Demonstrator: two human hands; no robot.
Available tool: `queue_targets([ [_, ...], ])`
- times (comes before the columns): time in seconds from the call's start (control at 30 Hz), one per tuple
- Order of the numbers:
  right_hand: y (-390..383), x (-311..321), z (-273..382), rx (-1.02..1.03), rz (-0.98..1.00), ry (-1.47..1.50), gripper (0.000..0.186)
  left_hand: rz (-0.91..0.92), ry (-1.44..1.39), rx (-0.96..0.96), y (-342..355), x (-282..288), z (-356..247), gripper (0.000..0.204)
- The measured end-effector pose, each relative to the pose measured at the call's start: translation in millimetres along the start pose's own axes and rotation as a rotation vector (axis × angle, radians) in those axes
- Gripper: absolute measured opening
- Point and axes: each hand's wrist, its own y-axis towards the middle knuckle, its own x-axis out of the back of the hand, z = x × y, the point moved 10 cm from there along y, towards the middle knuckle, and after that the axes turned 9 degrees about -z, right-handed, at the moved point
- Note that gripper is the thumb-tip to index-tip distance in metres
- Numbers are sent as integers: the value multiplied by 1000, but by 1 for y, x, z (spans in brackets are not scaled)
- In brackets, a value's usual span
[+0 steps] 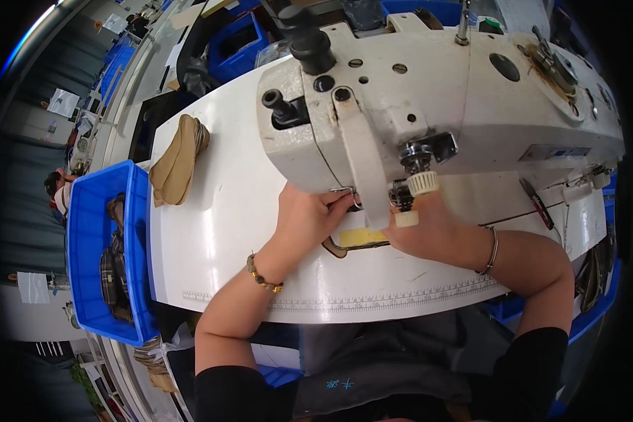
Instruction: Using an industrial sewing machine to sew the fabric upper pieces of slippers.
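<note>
A white sewing machine (429, 91) stands over the white table, its head above both my hands. My left hand (304, 219) is closed beside the needle area, thumb and forefinger pinched near the thin metal parts; what lies between them is too small to make out. My right hand (429, 228) is on the other side of the needle area, partly behind the white tension dials (422, 184); its fingertips are hidden. Between the hands, below the machine head, a dark-edged brown piece (335, 247) shows next to a yellow patch (362, 238).
A stack of tan, shoe-shaped fabric pieces (179, 162) lies at the table's left. A blue bin (144, 281) with plaid pieces stands beyond that edge. Dark-handled snips (536, 202) lie at right. A printed ruler strip (344, 304) follows the near edge. Another person (58, 186) is far left.
</note>
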Motion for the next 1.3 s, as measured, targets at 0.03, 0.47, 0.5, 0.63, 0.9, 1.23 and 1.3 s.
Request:
queue_targets([
  [0.03, -9, -10, -6, -3, 1, -3, 14, -5, 14, -28, 1, 0, -5, 14],
  [0.47, -3, 5, 9, 91, -23, 32, 14, -75, 42, 22, 3, 4, 0, 25],
  [0.5, -3, 6, 10, 96, -23, 32, 15, -70, 41, 19, 4, 3, -1, 25],
  [0.63, 0, 15, 2, -40, -122, 162, 16, -69, 105, -92, 2, 2, -5, 24],
  [0.9, 7, 19, 12, 87, 3, 56, 14, -10, -121, -89, -1, -3, -8, 40],
  [1.23, -1, 3, 29, 185, 203, -16, 36, 310, 322, -126, -11, 5, -21, 31],
  [1.3, 7, 19, 26, 123, -30, 34, 8, 212, 249, -331, -11, 8, -42, 25],
])
